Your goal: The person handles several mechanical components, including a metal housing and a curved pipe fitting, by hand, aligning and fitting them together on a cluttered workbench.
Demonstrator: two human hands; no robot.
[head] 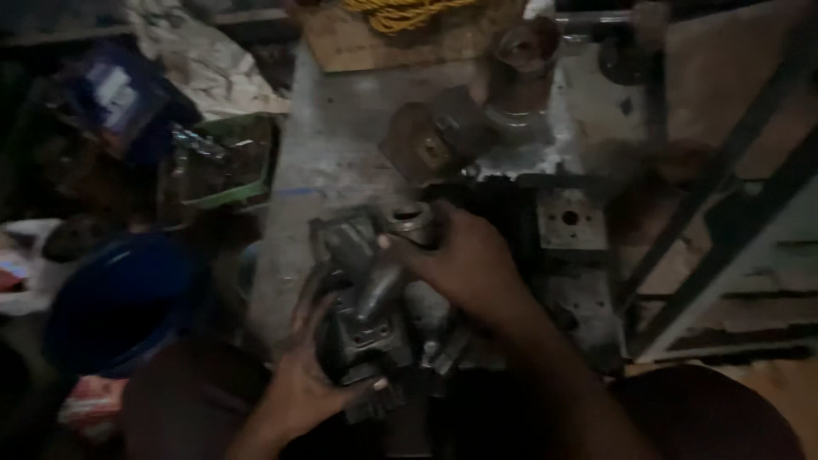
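Near the front edge of the grey workbench [341, 145], one dark cast-metal engine part [375, 298] sits under both hands. It looks heavy, rigid and greasy, so probably slippery. The left hand [311, 379] wraps its near lower end, fingers closed on it; the right hand [469, 268] clamps the round open neck on top. Those two ends look the surest holds. Further back: two rusty fittings, one yellow rope coil [400, 13].

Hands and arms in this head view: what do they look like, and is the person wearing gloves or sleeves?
Both are bare: no gloves, rings or watch show. The left hand and right hand look smudged with dark grime, though the dim light makes that uncertain. Both forearms are uncovered as far as the picture shows; no sleeve is visible.
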